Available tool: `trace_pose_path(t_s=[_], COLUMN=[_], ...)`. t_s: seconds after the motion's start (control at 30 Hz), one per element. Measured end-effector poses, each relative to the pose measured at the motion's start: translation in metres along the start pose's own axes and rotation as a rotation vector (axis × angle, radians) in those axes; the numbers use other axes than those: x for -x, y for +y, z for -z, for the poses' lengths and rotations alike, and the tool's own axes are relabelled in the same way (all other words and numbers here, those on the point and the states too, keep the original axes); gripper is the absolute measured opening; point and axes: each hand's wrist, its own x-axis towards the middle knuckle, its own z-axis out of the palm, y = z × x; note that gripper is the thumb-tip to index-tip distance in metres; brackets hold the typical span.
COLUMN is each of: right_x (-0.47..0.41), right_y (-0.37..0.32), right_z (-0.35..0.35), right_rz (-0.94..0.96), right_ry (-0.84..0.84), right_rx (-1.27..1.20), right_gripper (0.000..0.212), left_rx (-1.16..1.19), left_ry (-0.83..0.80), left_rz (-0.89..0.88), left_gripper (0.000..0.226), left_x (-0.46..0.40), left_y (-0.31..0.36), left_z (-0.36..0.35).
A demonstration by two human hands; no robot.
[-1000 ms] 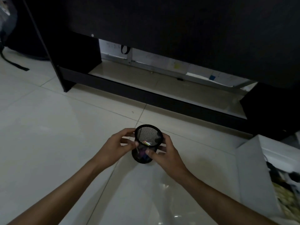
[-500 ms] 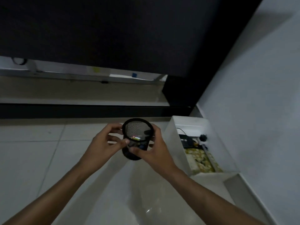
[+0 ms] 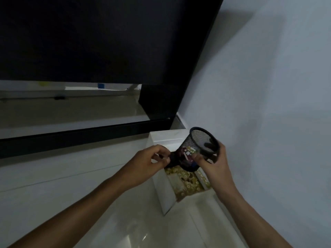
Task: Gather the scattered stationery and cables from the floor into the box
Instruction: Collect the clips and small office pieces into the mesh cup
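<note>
**Holder now over box – drop-in pending**

Head view: mesh pen holder (image 3: pixel 198 149), carried over the bare floor (image 3: pixel 53 185) 1 s ago, now sits tilted above the white box (image 3: pixel 165 192), mouth up and to the right. Right hand (image 3: pixel 214 164) grips the rim w/ curled fingers, thumb on the mesh. Left hand (image 3: pixel 148 161) pinches the base end, fingers curled. Judgement: lowering step next; transfer nearly done. Colourful items show inside the holder. Box stands just beside the wall (image 3: pixel 259 104), dark cabinet (image 3: pixel 161 101) behind; room is tight on the right, open on the left.
</note>
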Motion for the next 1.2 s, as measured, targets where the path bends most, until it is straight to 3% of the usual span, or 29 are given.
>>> trace_pose_path(t_s=[0.2,0.33,0.57,0.8,1.2], right_x=[-0.037,-0.059,-0.094,-0.128,-0.146], right_y=[0.017,0.028,0.051,0.077,0.117], right_z=[0.022,0.025,0.006,-0.027,-0.06], right_rz=[-0.064,-0.075,-0.112,-0.139,-0.088], right_ry=[0.086,0.05,-0.001,0.0,-0.034], right_rx=[-0.007,0.006,-0.049,-0.077,0.003], right_gripper=[0.074,0.086,0.076,0.084,0.079], left_rx=[-0.214,-0.335,-0.509,-0.466,-0.359], left_ry=[-0.026,-0.046,-0.094,-0.093,-0.124], left_rz=[0.047,0.084,0.229,0.346,0.322], left_gripper=[0.019,0.025,0.05,0.074,0.068], left_x=[-0.033,-0.058,-0.089,-0.08,-0.046], left_y=[-0.023,-0.026,-0.036,-0.07,-0.112], left_z=[0.004,0.011,0.012,-0.02,-0.04])
